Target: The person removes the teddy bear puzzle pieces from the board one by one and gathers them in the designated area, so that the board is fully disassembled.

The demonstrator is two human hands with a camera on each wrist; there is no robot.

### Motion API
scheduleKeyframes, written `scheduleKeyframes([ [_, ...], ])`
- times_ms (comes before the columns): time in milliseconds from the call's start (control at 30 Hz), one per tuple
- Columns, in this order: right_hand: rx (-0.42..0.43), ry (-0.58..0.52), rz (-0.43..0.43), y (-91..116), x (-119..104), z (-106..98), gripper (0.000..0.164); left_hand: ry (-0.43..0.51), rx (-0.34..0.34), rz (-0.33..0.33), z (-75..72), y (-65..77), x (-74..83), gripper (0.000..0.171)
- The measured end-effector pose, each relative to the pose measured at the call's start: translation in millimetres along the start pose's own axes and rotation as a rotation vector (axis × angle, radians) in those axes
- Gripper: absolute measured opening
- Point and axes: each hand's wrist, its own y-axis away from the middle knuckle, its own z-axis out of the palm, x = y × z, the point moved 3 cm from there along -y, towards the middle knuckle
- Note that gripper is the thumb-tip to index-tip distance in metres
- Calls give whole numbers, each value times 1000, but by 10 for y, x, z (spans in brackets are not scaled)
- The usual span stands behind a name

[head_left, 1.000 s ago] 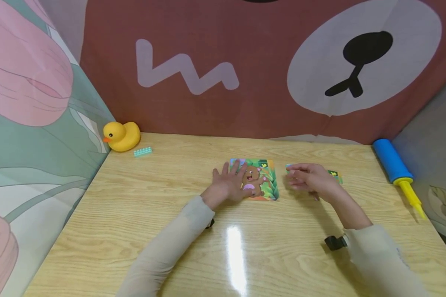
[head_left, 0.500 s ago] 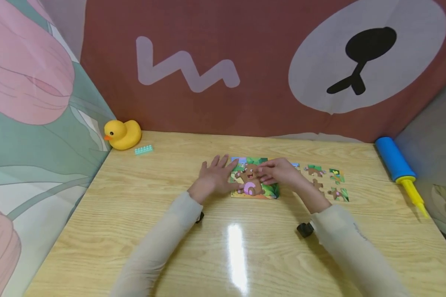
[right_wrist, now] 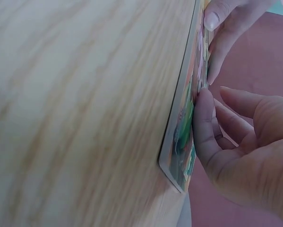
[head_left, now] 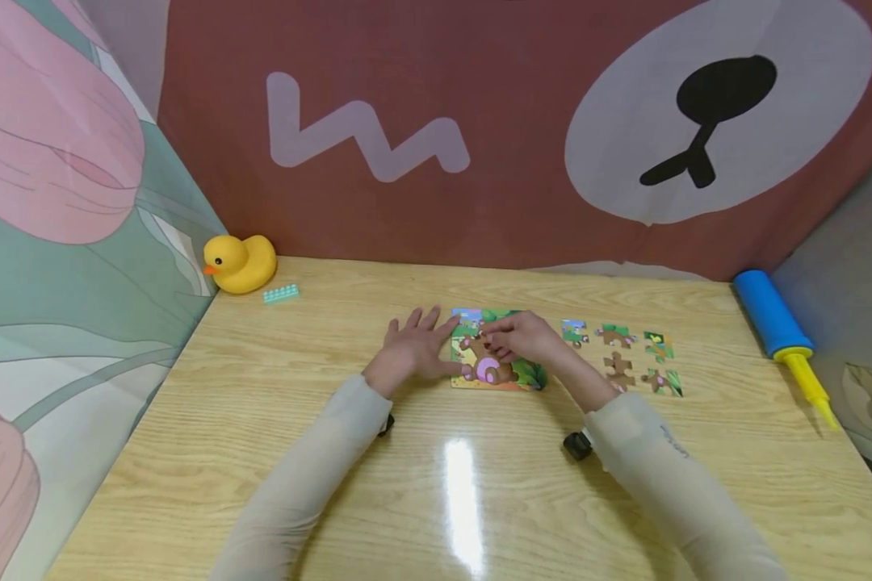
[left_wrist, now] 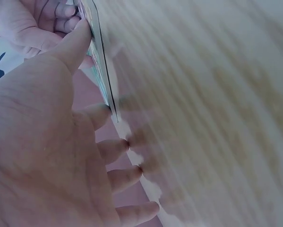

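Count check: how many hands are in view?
2: the left hand at the left edge of the puzzle, the right hand over it. The wrist views show the same two.

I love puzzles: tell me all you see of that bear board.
The bear board looks like thin card, squarish, with a pale side edge. It shows a brown bear with a pink belly, green leaves and an orange lower border. It lies flat on the wooden table. The left hand touches its left side; the right hand touches its picture, hiding part.
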Motion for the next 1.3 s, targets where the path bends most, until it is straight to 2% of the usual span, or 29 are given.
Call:
scheduleKeyframes([
  [400,32,2,10,11,-14,6,32,-1,-16,-8,11,-10,6,99],
  [600,75,-85,-3,22,-24,14,28,-9,-17,-8,7,2,8,98],
  [800,60,-189,-18,35,-75,59,23,-24,-34,-9,-3,3,18,98],
  [1033,56,-174,-32,23,-75,70,24,-36,-46,-19,-2,-15,28,98],
  [1300,57,-192,-10,0,-55,75,21,-46,-52,-34,-9,-4,38,99],
])
